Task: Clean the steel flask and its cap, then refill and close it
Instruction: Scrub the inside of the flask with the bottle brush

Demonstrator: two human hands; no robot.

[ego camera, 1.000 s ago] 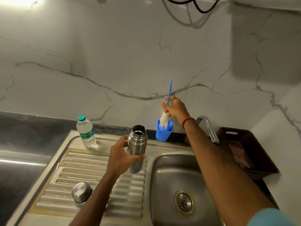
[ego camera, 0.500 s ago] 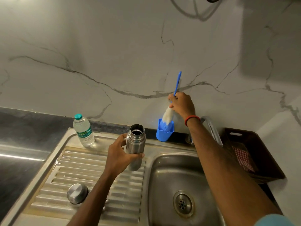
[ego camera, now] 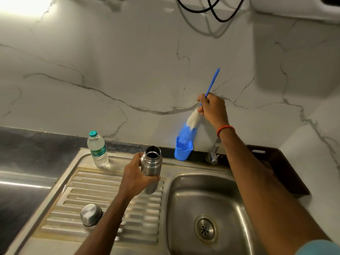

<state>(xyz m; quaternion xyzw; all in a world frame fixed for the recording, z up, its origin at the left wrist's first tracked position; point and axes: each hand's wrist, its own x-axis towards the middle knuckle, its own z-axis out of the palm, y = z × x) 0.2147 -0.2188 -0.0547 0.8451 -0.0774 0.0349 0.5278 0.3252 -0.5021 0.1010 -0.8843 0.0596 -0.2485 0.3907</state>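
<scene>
left hand [ego camera: 137, 178]: fingers and thumb wrapped round the body of the steel flask [ego camera: 151, 163], holding it upright above the far right edge of the ribbed drainboard [ego camera: 73, 208], just left of the sink basin [ego camera: 184, 199]. flask mouth open, inside dark; contents cannot be told.

cap [ego camera: 91, 214]: lying on the near part of the drainboard, left of the left forearm, well apart from the flask, steel top facing up.

right hand [ego camera: 213, 108]: closed round the blue handle of a bottle brush [ego camera: 191, 120], gripping just above the white bristles. handle tilts up and to the right against the marble wall [ego camera: 128, 70]. bristle end points down-left toward the blue holder [ego camera: 183, 150], which stands at the back edge behind the basin. the zone between bristles and holder is blurred blue; whether the tip sits inside the holder cannot be told. red band [ego camera: 225, 128] on the right wrist.

other items: plastic water bottle [ego camera: 98, 150] with green cap, upright at the far left corner of the drainboard. tap [ego camera: 213, 153] right of the holder, partly hidden by the right forearm. dark brown tray [ego camera: 287, 172] at far right on the counter. drain [ego camera: 205, 229] in the basin floor. black cables [ego camera: 211, 10] hang along the top of the wall.
</scene>
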